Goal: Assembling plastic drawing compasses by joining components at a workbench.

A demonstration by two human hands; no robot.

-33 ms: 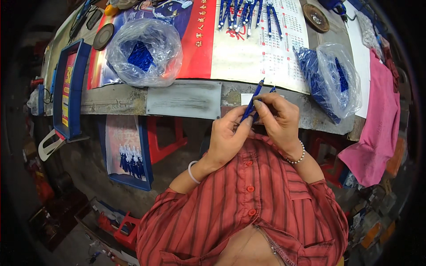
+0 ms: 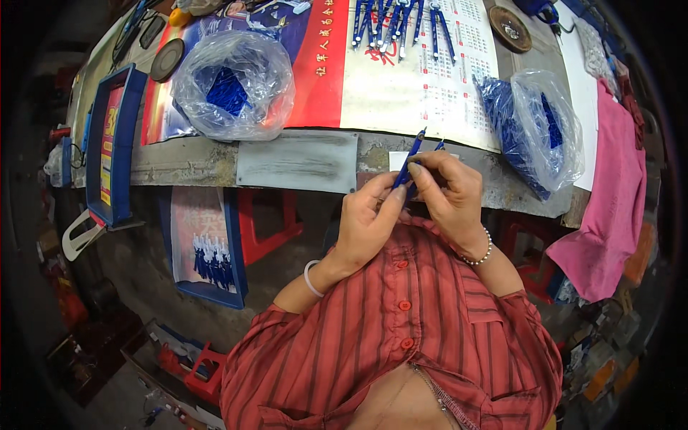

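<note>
Just past the table's near edge, in front of my chest, I hold a blue drawing compass point(image 2: 412, 155) with its narrow tips pointing away from me. My left hand point(image 2: 369, 218) is closed on it, thumb and forefinger pinching the longer-showing leg. Around the same piece, my right hand point(image 2: 451, 190) is closed too, its thumb and fingertips pressed near the middle of the legs. The fingers hide the compass's lower end. Farther off, several similar blue compasses point(image 2: 396, 25) lie on the calendar sheet.
A clear bag point(image 2: 269, 93) of blue parts stands at the left, and another bag point(image 2: 566, 136) at the right. Blue trays point(image 2: 127, 154) flank the left side. A pink cloth point(image 2: 602, 208) hangs over the right edge. Round dishes point(image 2: 510, 30) sit farther back.
My left thumb has moved up very slightly along the compass. Otherwise both hands and everything on the table keep their places.
</note>
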